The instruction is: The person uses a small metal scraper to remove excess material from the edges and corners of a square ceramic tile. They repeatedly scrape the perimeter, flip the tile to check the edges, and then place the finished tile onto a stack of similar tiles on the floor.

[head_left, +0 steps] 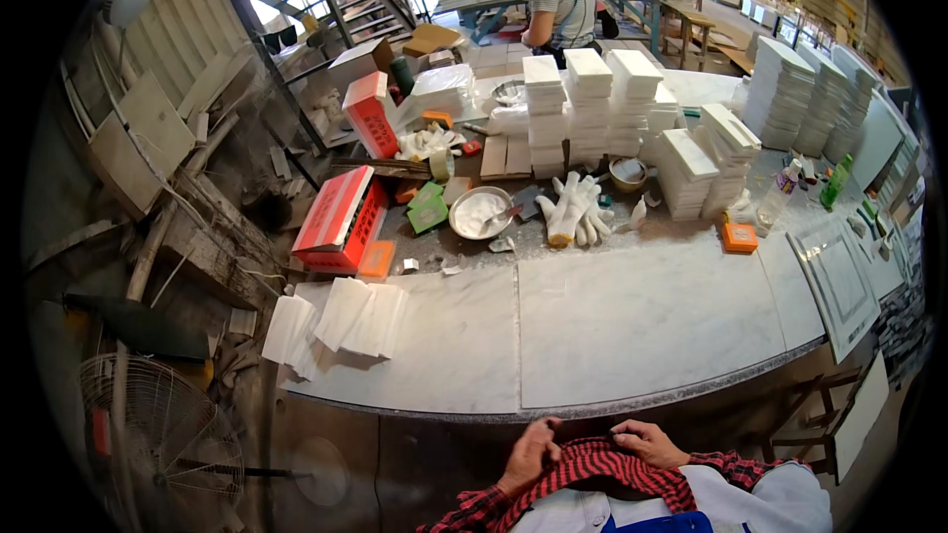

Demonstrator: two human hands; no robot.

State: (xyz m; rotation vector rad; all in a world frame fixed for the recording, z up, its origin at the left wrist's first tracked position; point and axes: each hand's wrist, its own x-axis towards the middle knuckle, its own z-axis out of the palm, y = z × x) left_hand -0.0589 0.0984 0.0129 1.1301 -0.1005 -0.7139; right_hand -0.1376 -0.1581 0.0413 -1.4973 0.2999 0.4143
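Observation:
A red-and-black striped cloth [598, 466] is bunched in front of my body, just off the table's near edge. My left hand [531, 454] is closed with fingers curled at the cloth's left end. On its right end, my right hand [652, 443] pinches the fabric between thumb and bent fingers. The fingertips of both hands are partly hidden. Red-and-black checked sleeves cover my forearms, and a blue patch of clothing [660, 523] shows below the cloth. Nearest beyond my hands lies a pale marble slab [647, 331] on the table.
White tiles [363, 316] lie fanned at the left. Farther back are a metal bowl [482, 211] of white powder, white gloves [571, 209], red boxes [341, 219], tall tile stacks [545, 116] and a green bottle [836, 181]. A fan [163, 434] stands lower left; people work behind.

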